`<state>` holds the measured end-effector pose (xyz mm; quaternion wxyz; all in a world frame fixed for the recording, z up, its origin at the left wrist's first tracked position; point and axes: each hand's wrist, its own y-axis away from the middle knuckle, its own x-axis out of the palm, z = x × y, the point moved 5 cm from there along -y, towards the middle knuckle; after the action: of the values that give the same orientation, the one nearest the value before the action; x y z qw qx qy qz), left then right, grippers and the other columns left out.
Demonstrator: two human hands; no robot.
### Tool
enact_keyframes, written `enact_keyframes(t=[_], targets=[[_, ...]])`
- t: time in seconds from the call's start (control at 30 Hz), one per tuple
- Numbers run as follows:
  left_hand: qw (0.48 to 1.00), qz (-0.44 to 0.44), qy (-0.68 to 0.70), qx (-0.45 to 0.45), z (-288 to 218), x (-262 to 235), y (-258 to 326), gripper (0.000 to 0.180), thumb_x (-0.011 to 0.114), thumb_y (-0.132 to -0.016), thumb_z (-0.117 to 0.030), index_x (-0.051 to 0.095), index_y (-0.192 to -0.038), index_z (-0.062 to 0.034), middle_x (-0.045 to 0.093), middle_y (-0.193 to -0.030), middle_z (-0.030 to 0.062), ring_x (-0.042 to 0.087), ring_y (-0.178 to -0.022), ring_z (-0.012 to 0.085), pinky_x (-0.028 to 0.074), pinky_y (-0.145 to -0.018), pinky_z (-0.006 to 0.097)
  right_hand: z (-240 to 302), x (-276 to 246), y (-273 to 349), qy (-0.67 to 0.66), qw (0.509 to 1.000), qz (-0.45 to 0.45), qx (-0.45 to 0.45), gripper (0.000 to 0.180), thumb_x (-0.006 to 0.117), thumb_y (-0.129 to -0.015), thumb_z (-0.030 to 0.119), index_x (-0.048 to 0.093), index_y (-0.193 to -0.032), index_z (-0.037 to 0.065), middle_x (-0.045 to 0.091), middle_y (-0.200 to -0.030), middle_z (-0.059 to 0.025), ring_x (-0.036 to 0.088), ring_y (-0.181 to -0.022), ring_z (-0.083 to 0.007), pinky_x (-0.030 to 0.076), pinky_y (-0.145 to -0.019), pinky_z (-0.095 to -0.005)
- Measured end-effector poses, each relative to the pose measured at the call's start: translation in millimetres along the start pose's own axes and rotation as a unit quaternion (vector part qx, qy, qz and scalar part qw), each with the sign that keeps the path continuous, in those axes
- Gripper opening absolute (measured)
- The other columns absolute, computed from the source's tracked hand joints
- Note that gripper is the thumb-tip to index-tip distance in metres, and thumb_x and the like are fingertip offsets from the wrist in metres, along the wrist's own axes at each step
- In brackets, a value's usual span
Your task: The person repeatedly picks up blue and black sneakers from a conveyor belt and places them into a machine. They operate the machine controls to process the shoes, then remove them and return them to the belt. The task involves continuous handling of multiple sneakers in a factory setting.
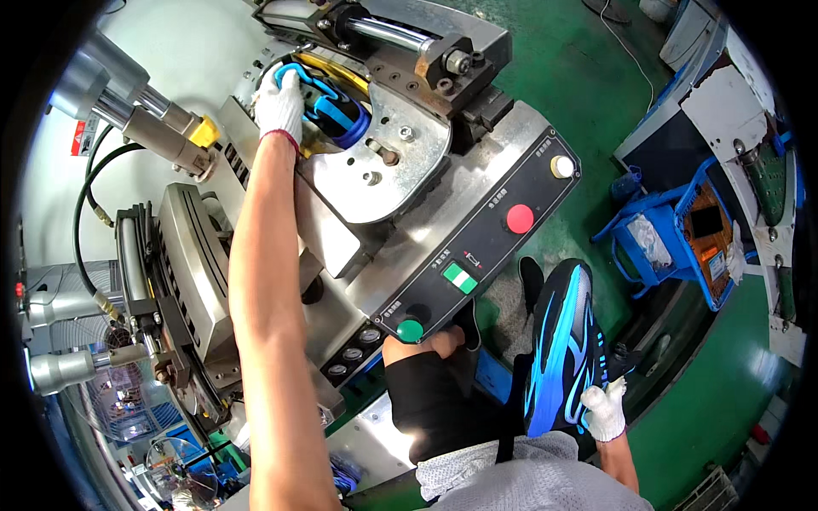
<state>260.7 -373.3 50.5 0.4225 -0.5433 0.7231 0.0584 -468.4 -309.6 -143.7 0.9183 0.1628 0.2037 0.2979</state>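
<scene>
My left arm reaches up to a machine, where my white-gloved left hand (281, 106) is closed on the edge of a black and blue shoe (328, 106). That shoe sits in the machine's opening, partly covered by a metal plate (366, 175) and by my fingers. Low on the right, my gloved right hand (605, 410) grips the side of a second shoe, a black, grey and bright-blue sneaker (558, 358). The sneaker is held beside my lap with its narrow end pointing up. The fingers under it are partly hidden.
A sloping black control panel (477, 247) with red, green and white buttons lies between my arms. Metal cylinders (128, 106) and a second press unit (192, 272) stand at the left. A blue stool (673, 226) bearing small items is on the green floor at the right.
</scene>
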Motion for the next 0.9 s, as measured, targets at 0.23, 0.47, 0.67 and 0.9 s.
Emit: enact_keyframes(t=[0.23, 0.47, 0.67, 0.9], targets=[[0.975, -0.144, 0.14, 0.099, -17.9, -74.0, 22.0, 0.038, 0.068, -0.102, -0.023, 0.067, -0.135, -0.0039, 0.074, -0.123, 0.0137, 0.069, -0.114, 0.0224, 0.051, -0.105, 0.035, 20.3, 21.3, -13.9, -0.051, 0.998, 0.045, -0.02, 0.029, 0.072, -0.087, 0.001, 0.049, -0.072, 0.011, 0.045, -0.073, 0.0016, 0.044, -0.064, -0.0122, 0.036, -0.058, -0.0337], [0.922, -0.152, 0.348, 0.07, -107.6, -227.4, 197.5, 0.029, 0.062, -0.102, -0.01, 0.068, -0.129, -0.001, 0.074, -0.116, 0.0124, 0.07, -0.107, 0.0205, 0.053, -0.099, 0.033, 155.1, 51.8, -52.9, -0.27, 0.958, -0.037, -0.087, 0.031, 0.074, -0.094, 0.015, 0.064, -0.122, 0.008, 0.067, -0.109, 0.0004, 0.063, -0.093, -0.0109, 0.054, -0.086, -0.0356], [0.921, 0.218, 0.304, 0.108, -44.2, -252.4, 384.4, 0.035, 0.062, -0.085, 0.007, 0.074, -0.116, -0.0051, 0.075, -0.123, 0.0133, 0.067, -0.124, 0.0348, 0.046, -0.116, 0.049, 355.4, 99.2, -122.7, -0.042, 0.964, -0.025, -0.261, 0.048, 0.085, -0.089, 0.022, 0.069, -0.124, -0.006, 0.075, -0.115, -0.0106, 0.07, -0.1, -0.0161, 0.056, -0.091, -0.0335], [0.913, 0.324, 0.249, -0.001, 63.4, -237.7, 532.5, 0.028, 0.069, -0.092, -0.008, 0.076, -0.118, -0.0102, 0.073, -0.118, 0.0126, 0.065, -0.123, 0.0348, 0.038, -0.122, 0.055, 561.1, 272.1, -222.8, 0.295, 0.878, 0.151, -0.347, 0.092, 0.082, -0.08, 0.065, 0.065, -0.127, -0.012, 0.073, -0.116, -0.0213, 0.07, -0.106, -0.0226, 0.057, -0.092, -0.0343]])
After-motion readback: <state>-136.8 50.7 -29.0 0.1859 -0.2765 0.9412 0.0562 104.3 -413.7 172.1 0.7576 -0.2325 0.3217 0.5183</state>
